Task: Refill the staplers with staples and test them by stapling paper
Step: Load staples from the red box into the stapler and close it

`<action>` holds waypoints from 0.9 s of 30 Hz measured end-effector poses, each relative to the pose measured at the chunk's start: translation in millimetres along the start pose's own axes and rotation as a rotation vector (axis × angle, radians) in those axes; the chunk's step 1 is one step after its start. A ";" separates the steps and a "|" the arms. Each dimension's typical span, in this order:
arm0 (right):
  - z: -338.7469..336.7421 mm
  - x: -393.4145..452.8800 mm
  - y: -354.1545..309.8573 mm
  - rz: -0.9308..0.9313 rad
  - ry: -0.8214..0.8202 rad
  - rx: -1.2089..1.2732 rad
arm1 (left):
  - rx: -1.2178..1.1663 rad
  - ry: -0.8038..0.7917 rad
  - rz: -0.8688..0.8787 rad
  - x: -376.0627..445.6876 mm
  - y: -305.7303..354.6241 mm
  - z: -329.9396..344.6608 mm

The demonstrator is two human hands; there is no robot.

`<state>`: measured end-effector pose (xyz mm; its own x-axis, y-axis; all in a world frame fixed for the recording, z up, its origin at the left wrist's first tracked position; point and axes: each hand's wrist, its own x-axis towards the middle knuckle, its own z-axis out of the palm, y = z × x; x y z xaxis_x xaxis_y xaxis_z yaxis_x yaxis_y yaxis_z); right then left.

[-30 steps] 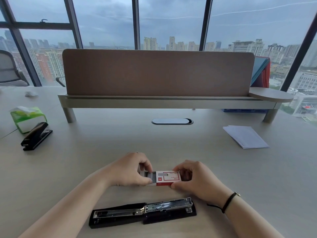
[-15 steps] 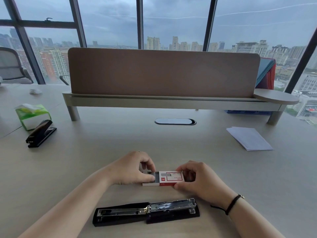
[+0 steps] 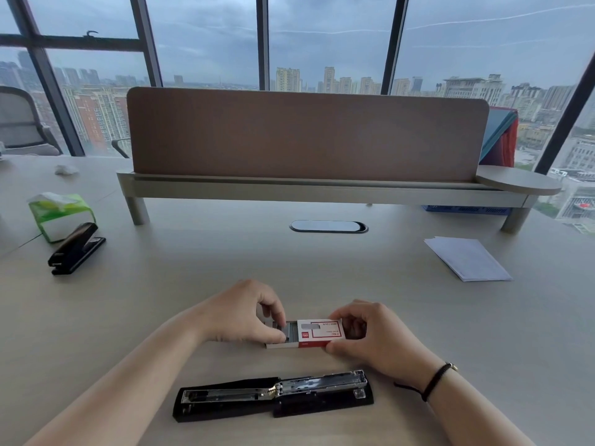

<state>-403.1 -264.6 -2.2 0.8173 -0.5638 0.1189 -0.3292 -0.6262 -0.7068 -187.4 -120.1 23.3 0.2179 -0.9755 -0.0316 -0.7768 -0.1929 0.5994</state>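
Observation:
A black stapler point(image 3: 273, 395) lies flat near the front edge of the desk, folded fully open with its metal staple channel facing up. Just behind it my right hand point(image 3: 370, 339) holds the red and white sleeve of a staple box point(image 3: 317, 333). The box's inner tray is slid out to the left, with grey staples showing. The fingertips of my left hand point(image 3: 244, 313) pinch at those staples in the tray. A second black stapler point(image 3: 75, 249) rests closed at the far left. A small stack of white paper point(image 3: 467, 259) lies at the right.
A green and white tissue pack point(image 3: 59, 214) stands behind the closed stapler. A brown divider panel point(image 3: 306, 136) on a raised shelf crosses the back of the desk, with a cable port point(image 3: 328, 226) in front of it. A crumpled tissue point(image 3: 66, 169) lies far left.
The box's inner tray has slid out a little further to the left, and my left fingertips have closed onto the staples in it. The right hand keeps hold of the sleeve.

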 end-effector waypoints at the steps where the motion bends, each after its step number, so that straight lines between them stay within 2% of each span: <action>1: -0.1 0.1 0.1 0.001 0.000 -0.001 | 0.010 -0.001 0.021 -0.3 0.8 -0.5; 7: 0.0 -0.4 0.3 0.007 -0.003 -0.010 | 0.034 0.029 0.067 -0.4 5.2 0.4; 12: -0.5 -0.8 -0.2 0.005 -0.001 -0.004 | 0.057 0.077 0.030 1.0 6.4 3.0; 17: -0.3 -0.5 -0.7 0.003 -0.004 0.008 | 0.056 0.063 0.000 -0.1 4.9 1.6; 27: 0.4 0.2 1.1 -0.005 0.008 -0.003 | 0.173 0.039 0.058 -3.2 11.3 0.2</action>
<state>-403.1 -265.2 -3.2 0.8152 -0.5649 0.1274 -0.3268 -0.6304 -0.7041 -196.9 -119.2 30.0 0.1902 -0.9812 0.0323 -0.8779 -0.1553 0.4530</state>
